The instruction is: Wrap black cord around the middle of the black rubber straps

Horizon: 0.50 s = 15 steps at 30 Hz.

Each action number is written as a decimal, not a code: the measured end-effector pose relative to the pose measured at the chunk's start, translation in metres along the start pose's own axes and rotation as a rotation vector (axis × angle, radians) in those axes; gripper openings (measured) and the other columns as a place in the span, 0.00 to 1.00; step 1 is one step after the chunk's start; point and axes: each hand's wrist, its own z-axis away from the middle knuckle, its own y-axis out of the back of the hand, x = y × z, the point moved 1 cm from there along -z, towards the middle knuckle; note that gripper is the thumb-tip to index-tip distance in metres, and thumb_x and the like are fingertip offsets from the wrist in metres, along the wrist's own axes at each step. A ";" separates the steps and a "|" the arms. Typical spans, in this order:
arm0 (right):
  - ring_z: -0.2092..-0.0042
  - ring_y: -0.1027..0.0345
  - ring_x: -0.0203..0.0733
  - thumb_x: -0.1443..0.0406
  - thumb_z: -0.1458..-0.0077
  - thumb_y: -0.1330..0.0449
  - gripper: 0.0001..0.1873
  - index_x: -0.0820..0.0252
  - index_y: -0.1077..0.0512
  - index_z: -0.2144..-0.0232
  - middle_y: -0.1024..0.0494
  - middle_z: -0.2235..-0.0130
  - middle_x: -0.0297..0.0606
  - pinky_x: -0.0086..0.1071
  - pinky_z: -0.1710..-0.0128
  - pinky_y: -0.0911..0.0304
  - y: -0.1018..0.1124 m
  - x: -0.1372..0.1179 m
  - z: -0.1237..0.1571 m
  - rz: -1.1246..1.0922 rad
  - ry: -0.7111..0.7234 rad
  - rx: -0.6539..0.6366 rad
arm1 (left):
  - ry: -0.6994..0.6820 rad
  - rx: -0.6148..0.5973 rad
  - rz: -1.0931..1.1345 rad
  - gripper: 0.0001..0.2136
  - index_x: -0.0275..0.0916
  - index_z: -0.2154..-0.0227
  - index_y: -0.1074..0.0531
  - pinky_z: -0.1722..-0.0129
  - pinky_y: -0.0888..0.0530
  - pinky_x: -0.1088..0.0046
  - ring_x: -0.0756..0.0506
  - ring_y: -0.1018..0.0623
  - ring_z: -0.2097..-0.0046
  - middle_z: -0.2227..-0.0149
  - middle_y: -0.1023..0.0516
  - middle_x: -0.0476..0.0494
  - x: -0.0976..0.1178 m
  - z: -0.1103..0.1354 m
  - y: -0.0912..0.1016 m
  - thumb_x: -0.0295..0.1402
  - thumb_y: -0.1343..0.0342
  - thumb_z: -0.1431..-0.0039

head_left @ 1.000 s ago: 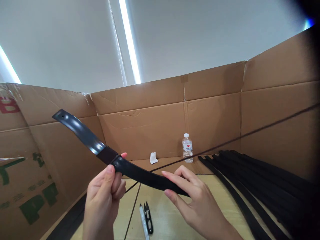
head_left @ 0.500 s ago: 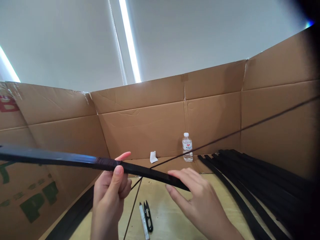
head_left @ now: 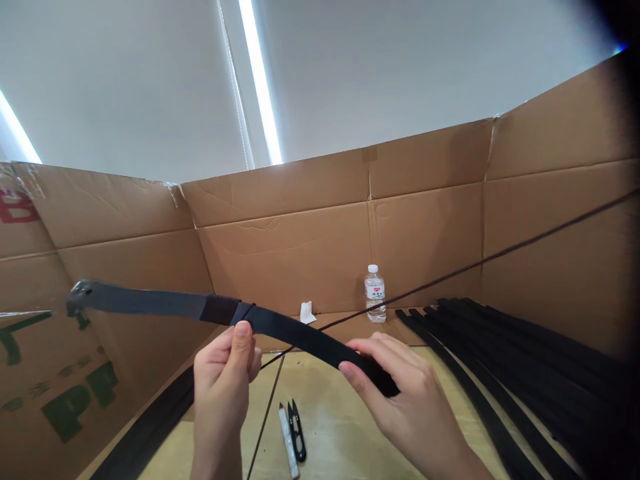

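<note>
A long, curved, flat black strip [head_left: 295,335] is held up across the middle, its broad face turned toward me. A band of dark cord wrapping [head_left: 220,309] goes round it. My left hand [head_left: 225,373] grips the strip just right of that band, thumb pressed on its lower edge by a single cord turn. Farther right, my right hand [head_left: 400,380] has thumb and fingers closed round the strip. A taut dark cord [head_left: 430,283] runs from the upper right, passes behind the strip and comes out near my left fingers.
Thread snips [head_left: 297,430] and a white pencil-like stick [head_left: 289,443] lie on the wooden table [head_left: 345,440]. More black strips [head_left: 520,373] are piled at right, others [head_left: 155,427] at left. A water bottle [head_left: 375,297] and white paper scrap [head_left: 307,313] stand by the cardboard wall [head_left: 285,260].
The strip has rolled from edge-on to showing its broad face, and its left end has come into view. My left index finger has folded down; both hands have shifted slightly right.
</note>
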 end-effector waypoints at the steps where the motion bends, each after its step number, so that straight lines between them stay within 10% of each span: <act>1: 0.64 0.33 0.38 0.63 0.39 0.42 0.06 0.60 0.30 0.61 0.27 0.66 0.35 0.32 0.65 0.38 0.000 0.000 0.000 0.027 0.026 0.026 | 0.001 0.000 -0.008 0.26 0.34 0.84 0.48 0.81 0.55 0.81 0.59 0.50 0.82 0.83 0.53 0.54 -0.001 -0.001 0.000 0.48 0.41 0.48; 9: 0.65 0.36 0.36 0.72 0.40 0.43 0.04 0.62 0.35 0.62 0.33 0.65 0.37 0.29 0.65 0.42 -0.005 -0.002 0.003 0.193 0.199 0.104 | 0.135 -0.038 -0.017 0.26 0.29 0.67 0.27 0.83 0.53 0.83 0.58 0.52 0.81 0.82 0.57 0.57 0.003 0.000 -0.010 0.53 0.42 0.52; 15: 0.63 0.36 0.39 0.60 0.36 0.47 0.09 0.59 0.35 0.60 0.32 0.62 0.37 0.32 0.67 0.42 -0.006 0.003 0.002 0.014 -0.029 -0.211 | 0.139 -0.079 0.007 0.23 0.30 0.69 0.27 0.83 0.53 0.82 0.58 0.52 0.82 0.83 0.58 0.56 0.007 0.000 -0.004 0.50 0.42 0.52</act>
